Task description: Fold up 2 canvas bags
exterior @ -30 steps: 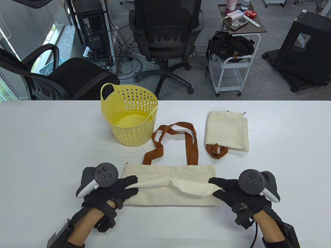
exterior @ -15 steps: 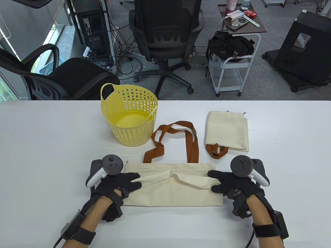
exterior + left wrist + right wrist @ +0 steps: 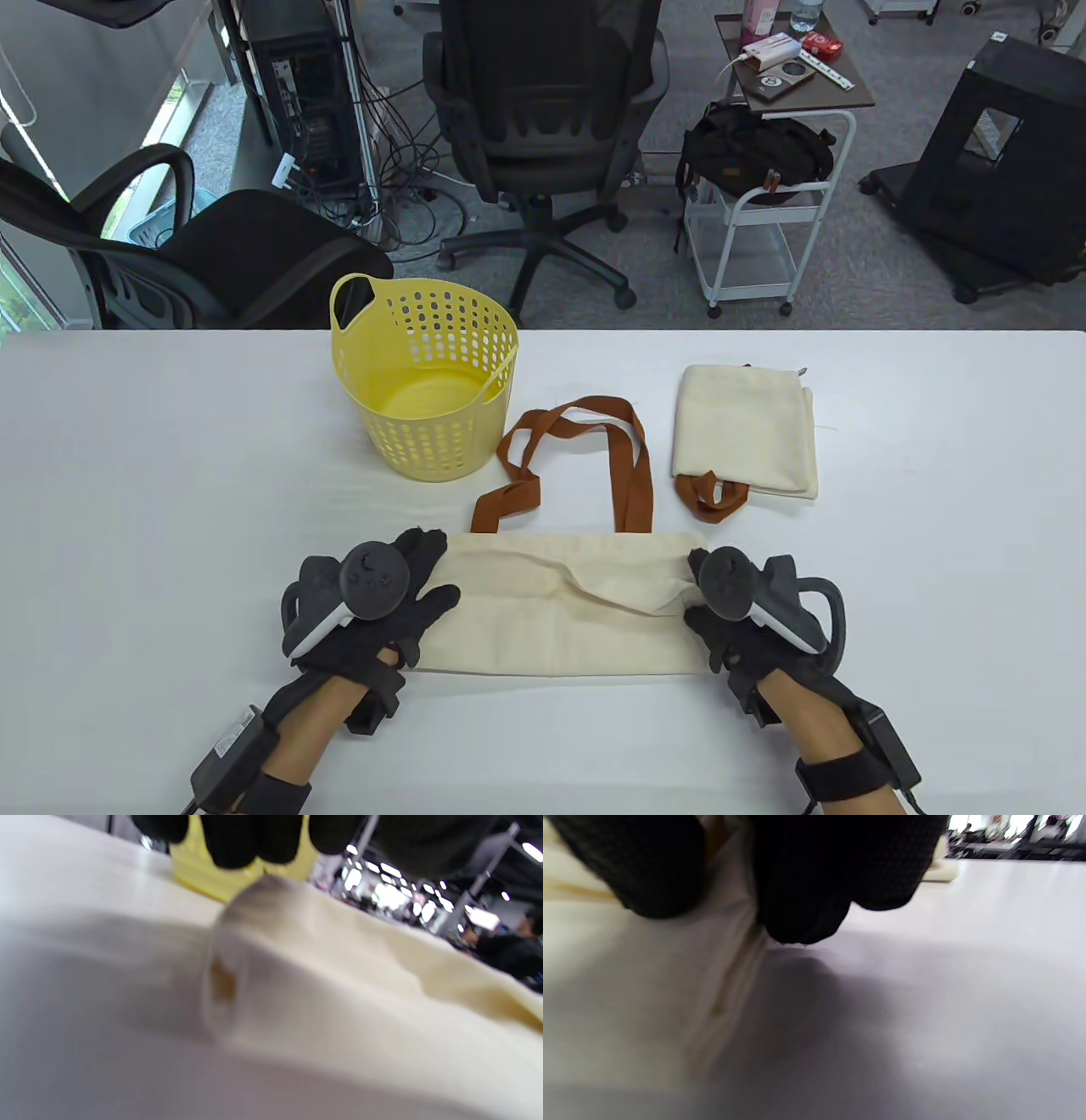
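A cream canvas bag (image 3: 551,624) with brown handles (image 3: 628,471) lies flat at the table's front. Its near half is doubled over toward the handles, with a loose wrinkle in the top layer. My left hand (image 3: 437,573) holds the fold's left end, fingers reaching to the far left corner and thumb spread apart. My right hand (image 3: 697,594) pinches the fold's right end, mostly hidden under its tracker. The left wrist view shows the cloth (image 3: 339,984) rising to my fingertips (image 3: 250,840). The right wrist view shows cloth (image 3: 628,984) between my fingers (image 3: 806,899). A second bag (image 3: 747,429) lies folded at the back right.
A yellow perforated basket (image 3: 424,378) stands behind the left hand; it also shows in the left wrist view (image 3: 203,878). The white table (image 3: 127,509) stretches wide on both sides. Office chairs and a cart stand beyond the far edge.
Both hands have carried the bag's folded layer away from me toward the handle edge. The hands moved inward and forward, and the wrinkle in the top layer has flattened.
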Demonstrator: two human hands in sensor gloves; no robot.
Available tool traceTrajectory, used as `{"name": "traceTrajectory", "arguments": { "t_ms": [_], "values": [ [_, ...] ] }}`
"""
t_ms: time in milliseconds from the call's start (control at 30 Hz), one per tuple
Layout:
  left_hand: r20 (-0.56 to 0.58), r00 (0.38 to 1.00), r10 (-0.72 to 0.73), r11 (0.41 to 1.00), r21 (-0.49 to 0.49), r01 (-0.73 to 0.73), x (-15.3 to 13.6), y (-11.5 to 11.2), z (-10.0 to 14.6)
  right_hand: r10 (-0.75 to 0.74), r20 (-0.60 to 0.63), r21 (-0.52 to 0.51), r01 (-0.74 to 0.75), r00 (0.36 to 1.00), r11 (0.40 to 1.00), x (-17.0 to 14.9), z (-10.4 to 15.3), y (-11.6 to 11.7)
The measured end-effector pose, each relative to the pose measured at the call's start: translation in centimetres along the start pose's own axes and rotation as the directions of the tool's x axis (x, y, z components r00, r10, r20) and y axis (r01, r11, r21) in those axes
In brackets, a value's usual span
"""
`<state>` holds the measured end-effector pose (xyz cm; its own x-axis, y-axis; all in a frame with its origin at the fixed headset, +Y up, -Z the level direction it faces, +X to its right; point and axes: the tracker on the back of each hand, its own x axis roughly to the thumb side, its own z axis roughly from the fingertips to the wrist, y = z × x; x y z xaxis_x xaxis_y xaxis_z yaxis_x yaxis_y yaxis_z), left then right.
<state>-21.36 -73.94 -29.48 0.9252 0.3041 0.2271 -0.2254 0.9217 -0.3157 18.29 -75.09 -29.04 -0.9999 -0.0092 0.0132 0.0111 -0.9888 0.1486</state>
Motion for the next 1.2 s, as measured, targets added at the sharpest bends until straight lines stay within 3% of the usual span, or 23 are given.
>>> {"name": "traceTrajectory", "arguments": {
  "t_ms": [200,267,467,667,800,867,967,1200],
  "values": [
    [-0.025,0.980,-0.195,0.947,-0.264,0.182,0.1,-3.3,-1.7,0.130,-0.072,0.000,-0.130,0.989,0.992,0.2,0.1,0.6],
    [-0.023,0.982,-0.188,0.933,-0.318,0.171,0.0,-4.0,-2.1,0.115,-0.079,0.010,-0.115,0.990,0.993,0.0,0.0,0.5],
    [-0.022,0.984,-0.174,0.927,-0.342,0.156,-0.1,-4.3,-2.3,0.037,-0.092,-0.056,-0.043,0.995,0.998,0.8,-1.6,-2.2],
    [-0.024,0.984,-0.179,0.923,-0.351,0.159,-0.2,-4.4,-2.4,0.001,-0.107,-0.048,-0.007,0.994,0.999,5.5,-8.4,-6.3],
    [-0.027,0.984,-0.174,0.921,-0.359,0.153,-0.3,-4.5,-2.4,0.061,-0.060,-0.036,-0.064,0.996,0.997,9.7,-13.7,-7.6],
    [-0.028,0.985,-0.171,0.920,-0.362,0.150,-0.3,-4.6,-2.4,0.082,-0.044,0.017,-0.081,0.996,0.997,11.3,-15.9,-7.7],
    [-0.033,0.982,-0.185,0.916,-0.367,0.160,-0.2,-4.5,-2.5,-0.024,-0.003,0.092,0.024,1.000,0.995,12.9,-19.0,-6.9],
    [-0.034,0.983,-0.180,0.914,-0.374,0.155,-0.3,-4.6,-2.5,0.112,-0.017,0.188,-0.107,0.994,0.976,14.0,-23.7,-5.0]
  ]
}}
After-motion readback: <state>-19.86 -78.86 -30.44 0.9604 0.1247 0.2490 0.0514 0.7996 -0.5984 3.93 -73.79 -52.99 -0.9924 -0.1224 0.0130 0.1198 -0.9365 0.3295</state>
